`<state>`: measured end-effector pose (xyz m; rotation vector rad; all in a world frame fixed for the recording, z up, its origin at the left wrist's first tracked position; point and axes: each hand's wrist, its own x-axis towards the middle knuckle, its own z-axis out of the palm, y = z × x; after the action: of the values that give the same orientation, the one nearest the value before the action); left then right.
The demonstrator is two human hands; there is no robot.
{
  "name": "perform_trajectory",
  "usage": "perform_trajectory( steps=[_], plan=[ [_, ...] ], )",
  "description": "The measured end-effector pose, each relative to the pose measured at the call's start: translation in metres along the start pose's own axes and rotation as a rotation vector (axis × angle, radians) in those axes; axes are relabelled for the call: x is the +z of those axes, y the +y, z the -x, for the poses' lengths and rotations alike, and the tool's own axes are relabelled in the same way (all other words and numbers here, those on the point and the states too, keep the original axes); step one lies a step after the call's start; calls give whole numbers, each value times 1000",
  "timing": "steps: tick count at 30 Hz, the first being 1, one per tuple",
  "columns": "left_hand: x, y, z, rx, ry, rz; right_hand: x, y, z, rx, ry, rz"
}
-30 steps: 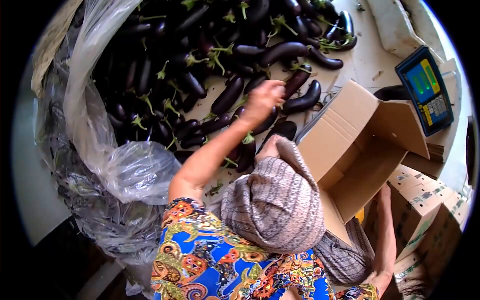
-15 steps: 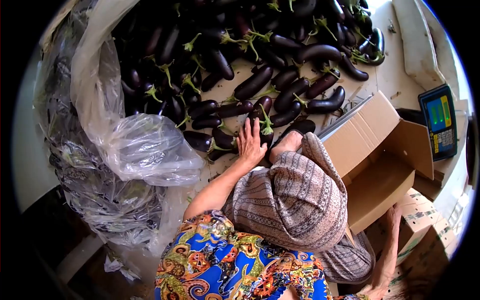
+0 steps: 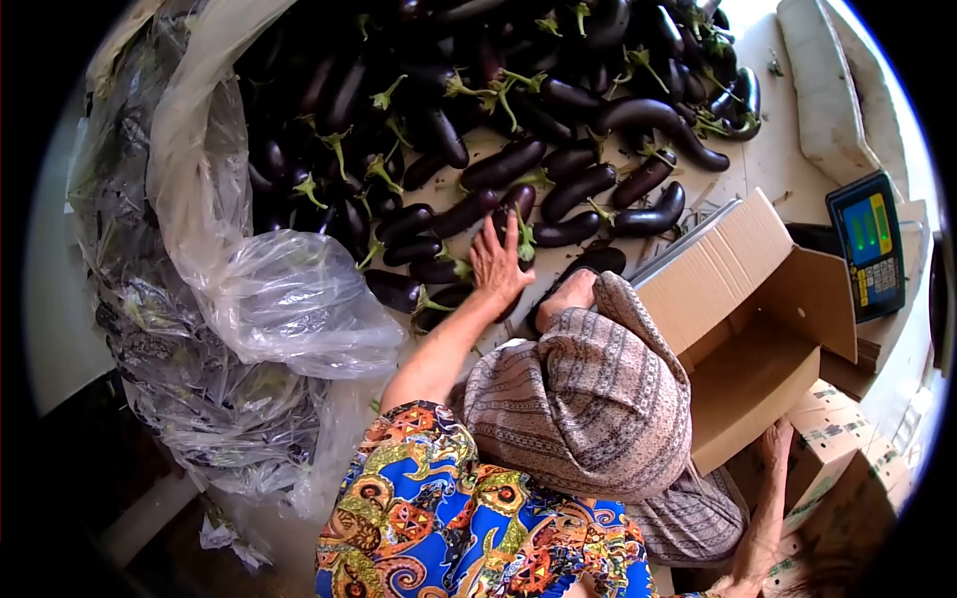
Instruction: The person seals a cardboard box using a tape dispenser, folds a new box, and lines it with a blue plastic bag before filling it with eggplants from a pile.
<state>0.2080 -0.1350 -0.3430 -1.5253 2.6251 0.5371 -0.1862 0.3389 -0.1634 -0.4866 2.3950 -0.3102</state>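
Observation:
Many dark purple eggplants (image 3: 505, 162) with green stems lie in a heap on the pale floor. My left hand (image 3: 498, 264) rests on an eggplant (image 3: 519, 199) at the near edge of the heap, its fingers spread and pointing away from me. Low on the right, my right hand (image 3: 777, 442) is beside the underside of an open cardboard box (image 3: 763, 384); its fingers are mostly hidden. The box is tilted, with its opening facing up and left, and no eggplants show in it.
Clear plastic sheeting (image 3: 299, 299) bulges along the left. A scale display (image 3: 869, 244) stands behind the box at right. Closed cartons (image 3: 822, 439) lie below it. My foot (image 3: 568, 297) is near the heap.
My left hand has shifted slightly up and left, and a few eggplants near it have moved. My right hand now shows a little more beside the box.

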Motion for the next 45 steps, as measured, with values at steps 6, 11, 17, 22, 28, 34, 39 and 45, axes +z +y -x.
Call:
perform_trajectory(
  steps=[6, 11, 17, 22, 28, 34, 39, 45],
  plan=[
    [-14, -13, -32, 103, 73, -50, 5, 17, 19, 103, -39, 1],
    [-60, -47, -12, 100, 105, 62, -29, 46, 63, 204, 20, -80],
    [-99, -176, 61, -31, 153, 271, 21, 183, 105, 299, 65, -35],
    [-72, -156, 156, -12, -57, -111, 96, 115, 121, 246, -44, 26],
    [-35, -139, 127, 9, -74, -330, 155, -23, 105, -71, -70, -100],
    [-47, -160, 107, 48, 245, -101, 188, -120, 91, -296, -99, -247],
    [-102, -217, 40, -205, 439, 146, 206, -159, 83, -363, -121, -319],
    [-181, -232, 19, -307, 369, 691, 220, -168, 86, -385, -113, -364]
  ],
)
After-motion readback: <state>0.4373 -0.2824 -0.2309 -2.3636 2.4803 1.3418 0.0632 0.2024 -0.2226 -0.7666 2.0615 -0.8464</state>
